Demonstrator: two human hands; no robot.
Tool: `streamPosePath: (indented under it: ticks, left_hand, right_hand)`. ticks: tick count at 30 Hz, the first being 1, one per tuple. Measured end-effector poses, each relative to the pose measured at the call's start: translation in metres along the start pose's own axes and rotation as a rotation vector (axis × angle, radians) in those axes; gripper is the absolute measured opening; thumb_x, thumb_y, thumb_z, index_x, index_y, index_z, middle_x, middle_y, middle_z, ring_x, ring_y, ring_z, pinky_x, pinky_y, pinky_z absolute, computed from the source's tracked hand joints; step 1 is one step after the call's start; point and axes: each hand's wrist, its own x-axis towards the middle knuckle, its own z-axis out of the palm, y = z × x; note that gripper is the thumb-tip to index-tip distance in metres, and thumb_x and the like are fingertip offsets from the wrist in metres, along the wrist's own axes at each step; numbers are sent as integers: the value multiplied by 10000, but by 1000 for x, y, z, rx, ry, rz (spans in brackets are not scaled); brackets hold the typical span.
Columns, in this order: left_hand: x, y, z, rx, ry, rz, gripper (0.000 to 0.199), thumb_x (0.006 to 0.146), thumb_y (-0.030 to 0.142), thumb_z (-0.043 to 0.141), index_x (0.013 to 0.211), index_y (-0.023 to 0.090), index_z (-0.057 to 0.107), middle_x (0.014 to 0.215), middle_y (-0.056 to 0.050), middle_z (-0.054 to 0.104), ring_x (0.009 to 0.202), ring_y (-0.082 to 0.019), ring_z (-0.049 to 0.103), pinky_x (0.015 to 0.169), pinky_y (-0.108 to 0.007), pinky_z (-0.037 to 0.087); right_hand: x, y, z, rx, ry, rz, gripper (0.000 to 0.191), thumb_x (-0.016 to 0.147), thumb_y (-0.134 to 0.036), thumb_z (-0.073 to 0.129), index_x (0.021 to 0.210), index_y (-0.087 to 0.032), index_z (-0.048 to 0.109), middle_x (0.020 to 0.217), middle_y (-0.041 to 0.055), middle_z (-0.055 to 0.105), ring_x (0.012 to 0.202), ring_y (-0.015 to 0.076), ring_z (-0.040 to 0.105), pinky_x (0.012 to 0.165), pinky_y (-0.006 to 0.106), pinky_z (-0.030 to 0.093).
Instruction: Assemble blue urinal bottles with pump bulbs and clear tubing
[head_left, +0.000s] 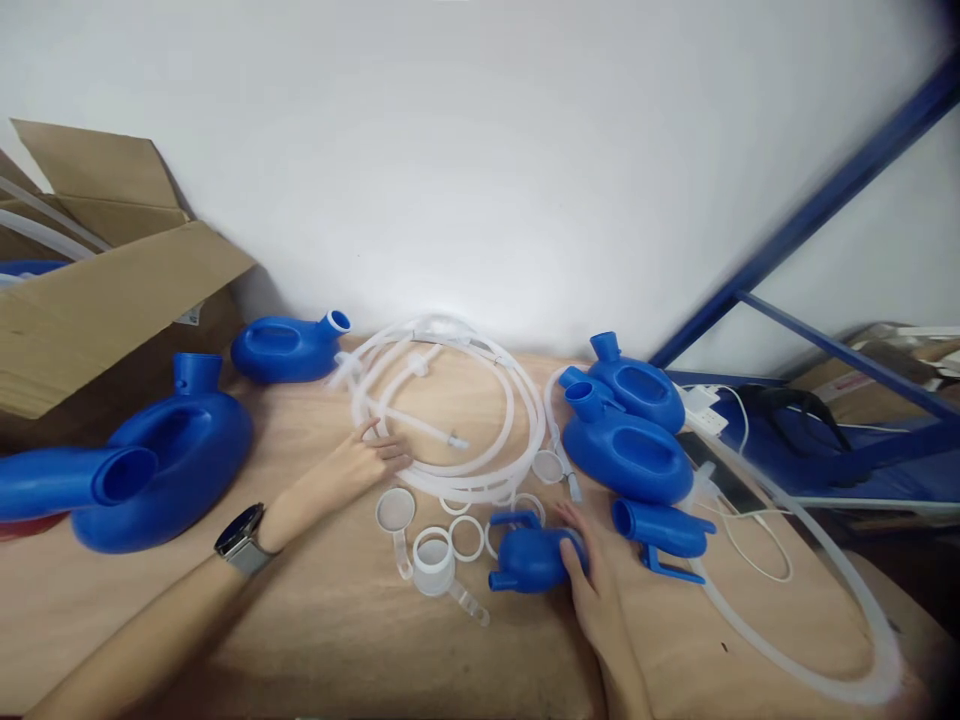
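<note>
My left hand [367, 460], with a watch on the wrist, lies over the lower left side of a coil of clear tubing [517, 410], its fingers spread. At the centre right my right hand [589, 565] is closed around the right end of a small blue part with a spout and handle [531, 558]. Left of that part are several white rings [467, 539], a clear cap with a strap [395, 510] and another clear cap with a white ring [433, 565]. A round clear piece [547, 467] sits beside the coil.
Blue bottles [285, 348] stand at the left and right [630, 455], with a blue handled part [664, 530] nearby. An open cardboard box [127, 290] is at the left. Loose tubing [810, 675], a power strip [705, 410] and a blue frame [825, 190] are at the right.
</note>
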Motion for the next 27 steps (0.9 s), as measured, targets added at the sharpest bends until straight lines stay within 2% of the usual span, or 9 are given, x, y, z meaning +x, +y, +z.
streamPosePath:
  ticks: [3, 6, 11, 13, 15, 18, 22, 24, 27]
  left_hand:
    - [1, -28, -1, -11, 47, -68, 469, 1073, 91, 415, 1429, 292, 646, 1433, -51, 719, 1370, -229, 627, 1306, -506, 268]
    - [-3, -46, 4, -6, 62, -197, 442, 1066, 124, 421, 1388, 265, 689, 1488, -103, 674, 1435, -300, 565, 1274, -575, 301]
    - [-15, -40, 16, -25, 58, -266, 521, 1014, 134, 420, 1477, 234, 635, 1523, -143, 637, 1432, -328, 557, 1206, -584, 411]
    - [-16, -38, 10, -58, 77, -260, 618, 953, 114, 427, 1539, 243, 576, 1571, -117, 598, 1475, -316, 515, 1244, -591, 366]
    - [-12, -47, -5, -111, 113, -298, 639, 895, 129, 453, 1494, 271, 621, 1547, -73, 627, 1464, -298, 529, 1279, -565, 327]
    - [8, -86, -38, -120, 205, -515, 441, 924, 242, 476, 1265, 266, 755, 1368, -67, 741, 1326, -295, 636, 1222, -466, 418]
    - [45, -158, -71, -40, 333, -784, 564, 980, 339, 471, 1469, 70, 556, 1438, -230, 645, 1386, -400, 545, 1160, -522, 434]
    - [59, -183, -76, -48, 306, -816, 581, 958, 402, 554, 1417, 46, 579, 1386, -246, 665, 1351, -415, 561, 1126, -505, 453]
    - [67, -198, -74, -91, 236, -779, 510, 940, 448, 597, 1343, 138, 645, 1267, -200, 722, 1210, -381, 654, 1008, -455, 523]
  right_hand:
    - [1, -9, 0, 27, -95, 25, 539, 1020, -586, 557, 1418, -233, 648, 1338, 111, 759, 1291, 299, 696, 1106, 470, 562]
    - [1, -13, -1, 20, -108, 4, 529, 1013, -574, 573, 1404, -229, 659, 1289, 103, 782, 1251, 292, 720, 1085, 450, 577]
    - [-4, -16, 7, -32, -41, -39, 520, 1023, -534, 579, 1441, -231, 645, 1194, 79, 809, 1128, 275, 769, 996, 417, 624]
    - [-10, -19, 15, -51, 26, -70, 514, 1040, -495, 570, 1483, -237, 610, 1149, 63, 814, 1075, 260, 779, 946, 395, 639]
    - [-17, -22, 26, -69, 82, -99, 515, 1057, -457, 555, 1529, -251, 563, 1146, 55, 809, 1062, 250, 777, 921, 384, 641]
    - [-28, -25, 40, -83, 84, -105, 523, 1068, -446, 534, 1556, -259, 524, 1263, 77, 770, 1162, 260, 741, 1000, 406, 608]
    - [-37, -19, 49, -61, 84, -64, 563, 1062, -491, 519, 1578, -269, 483, 1464, 105, 660, 1339, 301, 650, 1124, 471, 537]
    - [-39, -14, 50, -27, 97, -54, 593, 1062, -492, 516, 1609, -280, 431, 1500, 105, 631, 1361, 303, 635, 1117, 475, 549]
    - [-40, -9, 51, 40, 148, -24, 604, 1071, -464, 508, 1634, -293, 372, 1504, 105, 624, 1348, 286, 644, 1078, 467, 584]
